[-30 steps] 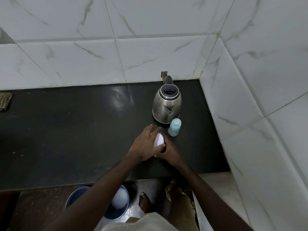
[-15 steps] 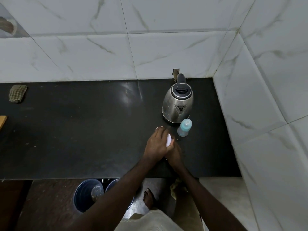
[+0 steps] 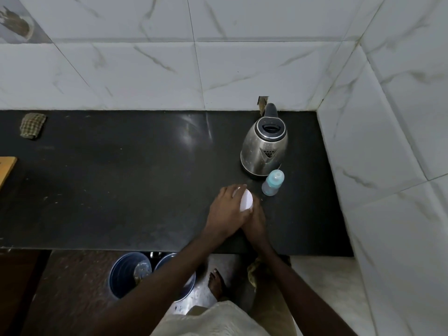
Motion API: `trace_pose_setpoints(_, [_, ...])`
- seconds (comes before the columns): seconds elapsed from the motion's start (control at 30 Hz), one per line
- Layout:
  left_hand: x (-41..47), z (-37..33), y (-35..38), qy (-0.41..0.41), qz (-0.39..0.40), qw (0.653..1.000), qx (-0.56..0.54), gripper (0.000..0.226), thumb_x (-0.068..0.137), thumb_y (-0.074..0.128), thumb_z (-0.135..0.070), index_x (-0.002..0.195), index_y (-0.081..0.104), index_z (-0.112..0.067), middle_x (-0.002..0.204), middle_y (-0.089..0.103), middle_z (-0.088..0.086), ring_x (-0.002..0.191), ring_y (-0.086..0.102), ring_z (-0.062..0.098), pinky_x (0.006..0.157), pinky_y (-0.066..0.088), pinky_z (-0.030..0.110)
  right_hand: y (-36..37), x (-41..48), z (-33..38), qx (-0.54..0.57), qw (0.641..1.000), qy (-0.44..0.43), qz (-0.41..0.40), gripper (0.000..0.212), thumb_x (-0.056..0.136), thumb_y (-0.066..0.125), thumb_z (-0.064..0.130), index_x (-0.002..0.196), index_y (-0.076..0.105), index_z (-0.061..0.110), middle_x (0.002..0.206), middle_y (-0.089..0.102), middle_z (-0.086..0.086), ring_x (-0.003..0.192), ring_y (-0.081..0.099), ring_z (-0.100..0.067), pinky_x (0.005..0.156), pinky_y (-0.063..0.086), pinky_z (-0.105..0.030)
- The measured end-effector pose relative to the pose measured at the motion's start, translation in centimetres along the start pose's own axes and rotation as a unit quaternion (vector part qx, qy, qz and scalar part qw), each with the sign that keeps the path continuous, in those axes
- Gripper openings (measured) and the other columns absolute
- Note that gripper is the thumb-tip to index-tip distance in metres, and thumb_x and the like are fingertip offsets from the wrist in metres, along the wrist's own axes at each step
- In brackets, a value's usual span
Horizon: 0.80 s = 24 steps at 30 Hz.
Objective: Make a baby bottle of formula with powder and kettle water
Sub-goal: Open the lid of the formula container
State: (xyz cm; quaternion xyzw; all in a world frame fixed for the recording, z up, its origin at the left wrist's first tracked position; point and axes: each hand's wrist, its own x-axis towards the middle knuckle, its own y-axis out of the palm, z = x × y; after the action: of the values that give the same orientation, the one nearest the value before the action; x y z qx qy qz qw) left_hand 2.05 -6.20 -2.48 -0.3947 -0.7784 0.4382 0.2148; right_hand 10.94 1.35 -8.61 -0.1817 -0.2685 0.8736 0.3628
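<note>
A white-lidded container (image 3: 246, 201) stands on the black counter (image 3: 121, 190), mostly hidden by both hands. My left hand (image 3: 225, 212) curls over its white lid from the left. My right hand (image 3: 257, 223) wraps its body from the near side. A small clear baby bottle (image 3: 272, 183) with a pale blue teat top stands upright just right of the hands. The steel kettle (image 3: 265, 149) with a black lid sits behind the bottle, its handle toward the wall.
A checked cloth (image 3: 32, 125) lies at the counter's far left, and a wooden board's edge (image 3: 6, 169) shows at the left border. Tiled walls close the back and right side. Two dark buckets (image 3: 129, 272) stand on the floor below the counter edge.
The camera view has shifted, so everything sits further right and lower in frame. Both hands stay clasped on the white-lidded container, with slightly less of the lid showing.
</note>
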Motion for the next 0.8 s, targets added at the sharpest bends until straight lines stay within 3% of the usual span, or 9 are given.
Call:
trace_pose_setpoints(0.03, [0.1,0.3,-0.4,0.001,-0.002,1.0,0.008,0.08,0.081,0.069,-0.05,0.151,0.045,-0.02,0.15,0.047,0.0,0.139,0.038,0.02,0.11,0.045,0.037,0.1,-0.1,-0.1,-0.009,1.0,-0.016,0.008,0.049,0.1,0.056,0.022,0.148,0.046,0.023,0.139,0.059,-0.007,0.119,0.058,-0.021,0.101,0.05,-0.045])
trace_pose_setpoints(0.1, [0.4,0.6,-1.3,0.072,0.043,0.996,0.002,0.085,0.079,0.072,-0.046,0.155,0.041,-0.024,0.158,0.04,-0.002,0.148,0.028,0.021,0.118,0.035,0.034,-0.1,-0.4,0.2,-0.021,0.999,-0.024,-0.014,0.057,0.097,0.05,0.033,0.149,0.049,0.008,0.147,0.055,-0.016,0.131,0.056,-0.031,0.11,0.046,-0.051])
trace_pose_setpoints(0.17, [0.3,0.5,-1.8,0.112,0.09,0.989,0.02,0.078,0.081,0.061,-0.043,0.155,0.04,-0.031,0.162,0.035,-0.003,0.151,0.023,0.022,0.119,0.032,0.034,1.0,-0.1,-1.4,-0.005,1.0,-0.005,0.001,0.072,0.094,0.048,0.041,0.15,0.044,-0.004,0.155,0.046,-0.023,0.144,0.045,-0.034,0.121,0.034,-0.053])
trace_pose_setpoints(0.27, [0.6,0.8,-2.5,0.047,0.088,0.994,0.046,0.085,0.076,0.063,-0.042,0.156,0.037,-0.03,0.157,0.035,0.006,0.143,0.028,0.027,0.114,0.041,0.045,-0.1,-0.4,0.6,0.023,0.998,0.044,0.032,0.07,0.093,0.066,0.03,0.152,0.042,0.0,0.154,0.047,-0.019,0.143,0.046,-0.032,0.12,0.036,-0.05])
trace_pose_setpoints(0.33, [0.9,1.0,-2.4,0.077,0.134,0.987,0.036,0.097,0.074,0.072,-0.042,0.16,0.029,-0.029,0.161,0.024,0.013,0.147,0.019,0.032,0.122,0.03,0.044,-0.5,-0.6,0.8,0.049,0.996,0.059,0.044,0.07,0.093,0.069,0.02,0.155,0.038,0.008,0.152,0.049,-0.018,0.14,0.049,-0.032,0.114,0.04,-0.041])
trace_pose_setpoints(0.4, [1.2,1.3,-2.5,0.117,0.183,0.975,0.049,0.097,0.075,0.074,-0.03,0.16,0.027,-0.031,0.166,0.014,0.014,0.151,0.011,0.033,0.122,0.023,0.042,-0.6,-0.5,0.7,0.047,0.996,0.06,0.047,0.084,0.088,0.078,0.02,0.158,0.032,0.011,0.158,0.044,-0.016,0.145,0.044,-0.029,0.118,0.033,-0.033])
trace_pose_setpoints(0.47, [1.4,1.0,-3.0,0.09,0.198,0.975,0.052,0.09,0.078,0.072,-0.023,0.158,0.033,-0.033,0.162,0.022,0.011,0.146,0.019,0.032,0.118,0.033,0.042,-0.4,-0.4,0.4,0.06,0.995,0.064,0.049,0.093,0.08,0.083,0.034,0.157,0.034,0.017,0.157,0.046,-0.008,0.144,0.045,-0.021,0.119,0.034,-0.033])
trace_pose_setpoints(0.6, [2.0,0.1,-3.8,0.023,0.141,0.987,0.072,0.083,0.075,0.075,-0.036,0.151,0.043,-0.033,0.138,0.044,0.007,0.129,0.039,0.028,0.101,0.048,0.04,0.4,-0.2,-0.7,0.049,0.998,0.03,0.03,0.098,0.075,0.085,0.042,0.156,0.034,0.022,0.158,0.043,0.001,0.142,0.037,-0.002,0.122,0.032,-0.031])
trace_pose_setpoints(0.8, [1.6,-2.5,-3.3,-0.113,0.058,0.989,0.072,0.073,0.072,0.073,-0.061,0.125,0.049,-0.017,0.121,0.049,0.009,0.111,0.055,0.032,0.083,0.051,0.041,0.9,0.1,-1.1,0.078,0.996,0.05,0.017,0.104,0.063,0.089,0.054,0.151,0.04,0.026,0.149,0.054,0.006,0.135,0.053,-0.011,0.112,0.045,-0.038])
